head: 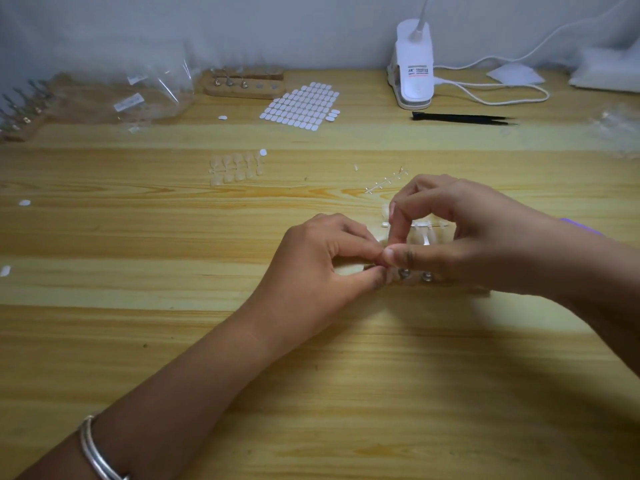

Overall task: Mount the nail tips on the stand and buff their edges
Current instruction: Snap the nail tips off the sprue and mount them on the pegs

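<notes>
Right hand [467, 230], ~3 o'clock from centre of worktop [381, 375], has index & thumb curled into a pinch on what looks like a clear nail tip [382, 238]; it's tiny & see-through, so not certain. Left hand [322, 261] reaches in from 7 o'clock, thumb & index tips pressed together right against the right thumb. Can't tell if it grips the same tip or only steadies it.

Both work directly over the stand [467, 288], a wood block w/ metal pegs [403, 273], mostly hidden under the right hand, prob. so the tip can go straight onto a peg. Judged step: mounting; buffing not yet begun.

Strip of clear tips [424, 226] lies just past the fingers, toward 12 o'clock, handy for next picks. Loose tips [235, 168] sit at 11 o'clock and the sticker sheet [301, 105] at 12, both reachable. Second stand [242, 85] is parked by the far edge, tweezers [460, 118] at 1 o'clock, out of the way.
</notes>
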A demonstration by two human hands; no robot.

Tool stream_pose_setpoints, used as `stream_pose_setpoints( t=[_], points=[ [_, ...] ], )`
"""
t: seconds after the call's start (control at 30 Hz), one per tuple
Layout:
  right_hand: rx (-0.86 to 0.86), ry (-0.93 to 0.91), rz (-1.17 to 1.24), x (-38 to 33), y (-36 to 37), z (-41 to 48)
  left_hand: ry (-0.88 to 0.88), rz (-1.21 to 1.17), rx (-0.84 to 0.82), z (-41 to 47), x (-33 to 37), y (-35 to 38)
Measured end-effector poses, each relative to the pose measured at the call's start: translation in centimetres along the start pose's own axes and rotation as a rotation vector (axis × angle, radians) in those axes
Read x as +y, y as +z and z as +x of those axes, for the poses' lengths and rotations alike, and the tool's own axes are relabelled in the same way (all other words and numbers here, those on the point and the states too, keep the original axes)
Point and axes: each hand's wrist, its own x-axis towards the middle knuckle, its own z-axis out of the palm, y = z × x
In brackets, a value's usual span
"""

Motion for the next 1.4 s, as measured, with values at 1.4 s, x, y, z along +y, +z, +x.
stream_pose_setpoints(
  t=[1.4],
  points=[
    [0.239,-0.024,-0.170,5.6,-2.1,-1.0,0.169,0.615,-0.209,1.8,1.4,1.4]
  ],
)
